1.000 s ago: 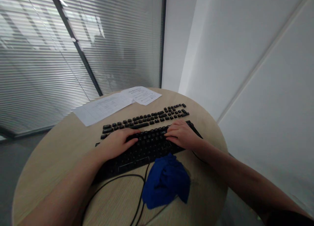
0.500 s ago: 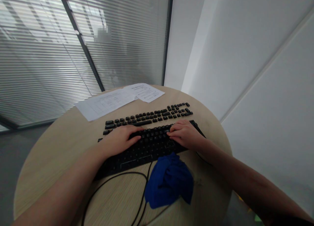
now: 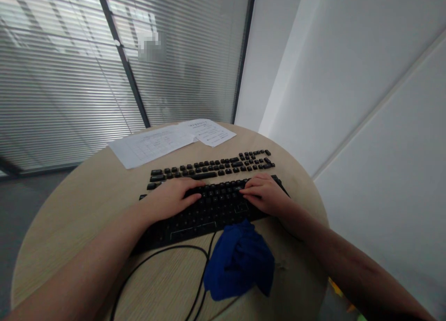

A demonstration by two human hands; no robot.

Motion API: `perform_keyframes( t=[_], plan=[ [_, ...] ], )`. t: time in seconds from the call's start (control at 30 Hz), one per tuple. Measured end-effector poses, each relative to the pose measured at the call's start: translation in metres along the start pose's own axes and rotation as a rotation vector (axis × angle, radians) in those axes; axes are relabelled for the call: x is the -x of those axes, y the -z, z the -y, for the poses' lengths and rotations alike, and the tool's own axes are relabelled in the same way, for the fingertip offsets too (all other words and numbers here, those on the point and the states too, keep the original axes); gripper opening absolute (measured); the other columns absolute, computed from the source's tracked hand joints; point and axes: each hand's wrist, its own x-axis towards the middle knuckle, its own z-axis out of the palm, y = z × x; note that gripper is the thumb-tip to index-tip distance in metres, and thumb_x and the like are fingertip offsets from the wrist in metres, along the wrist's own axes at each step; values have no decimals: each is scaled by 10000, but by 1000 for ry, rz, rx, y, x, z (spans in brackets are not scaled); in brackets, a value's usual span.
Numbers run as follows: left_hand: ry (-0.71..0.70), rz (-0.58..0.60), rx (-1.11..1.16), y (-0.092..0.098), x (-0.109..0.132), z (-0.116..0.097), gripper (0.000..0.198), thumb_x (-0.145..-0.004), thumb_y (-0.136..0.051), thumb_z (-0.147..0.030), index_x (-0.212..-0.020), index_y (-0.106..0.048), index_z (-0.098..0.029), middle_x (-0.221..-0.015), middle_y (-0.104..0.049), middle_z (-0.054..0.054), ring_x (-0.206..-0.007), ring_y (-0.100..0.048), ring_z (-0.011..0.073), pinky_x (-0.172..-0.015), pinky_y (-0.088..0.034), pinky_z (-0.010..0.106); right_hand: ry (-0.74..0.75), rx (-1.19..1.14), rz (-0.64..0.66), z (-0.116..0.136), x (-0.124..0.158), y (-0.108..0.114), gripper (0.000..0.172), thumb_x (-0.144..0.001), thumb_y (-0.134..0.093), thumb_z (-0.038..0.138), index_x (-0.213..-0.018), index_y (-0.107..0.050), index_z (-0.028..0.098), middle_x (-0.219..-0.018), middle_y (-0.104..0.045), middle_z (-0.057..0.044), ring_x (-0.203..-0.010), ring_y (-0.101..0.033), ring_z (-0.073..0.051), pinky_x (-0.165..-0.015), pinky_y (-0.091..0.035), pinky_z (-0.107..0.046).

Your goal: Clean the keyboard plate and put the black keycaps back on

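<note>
A black keyboard (image 3: 205,214) lies on the round table, with keycaps on its far rows and bare key positions nearer me. My left hand (image 3: 174,196) rests over its left part, index finger and thumb stretched out and apart, holding nothing I can see. Over the right part, my right hand (image 3: 263,193) has its fingers bent and drawn together at the keys; whatever sits between the fingertips is hidden. Behind the keyboard, loose black keycaps (image 3: 209,169) lie in rows, some partly covered by my left hand.
A crumpled blue cloth (image 3: 240,260) lies in front of the keyboard, beside a looped black cable (image 3: 156,252). Printed paper sheets (image 3: 153,144) lie at the far side of the wooden table (image 3: 80,200). Window blinds (image 3: 195,75) and a white wall (image 3: 376,140) stand beyond.
The view has shifted slightly. Both hands keep nearly the same places on the keyboard, and no keycap has visibly moved.
</note>
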Motion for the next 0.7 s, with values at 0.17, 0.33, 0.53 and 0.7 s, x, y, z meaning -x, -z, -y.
perform_keyframes(
  t=[0.17,0.33,0.53,0.7],
  plan=[
    [-8,4,10,-1,0,0,428,-969,-522,-405,-1351,-660,-270,-1312,-709,60,-1185,-667,260,-1069,-484,422,2,-26,-4,-3,1,0,143,-950,-651,256,-920,-791,245,-873,-733,-34,-842,-623,-187,-822,-446,-385],
    [6,1,17,-2,0,1,444,-965,-528,-407,-1368,-651,-266,-1307,-709,65,-1178,-669,272,-1065,-485,431,-28,-17,-64,-2,2,4,149,-941,-632,212,-964,-776,241,-924,-741,-42,-879,-630,-198,-855,-465,-395],
    [-27,-9,52,1,1,-5,432,-963,-526,-387,-1353,-655,-253,-1301,-706,67,-1184,-661,267,-1064,-483,416,-50,-13,-64,-3,3,3,247,-871,-585,134,-956,-779,259,-1050,-733,-54,-994,-636,-228,-931,-473,-440],
    [-30,-10,52,2,1,-7,430,-963,-519,-390,-1337,-663,-233,-1303,-703,81,-1189,-656,275,-1067,-477,425,-87,-17,-142,-3,4,-1,323,-843,-537,86,-968,-782,256,-1032,-730,-62,-988,-631,-236,-934,-482,-456]
  ],
)
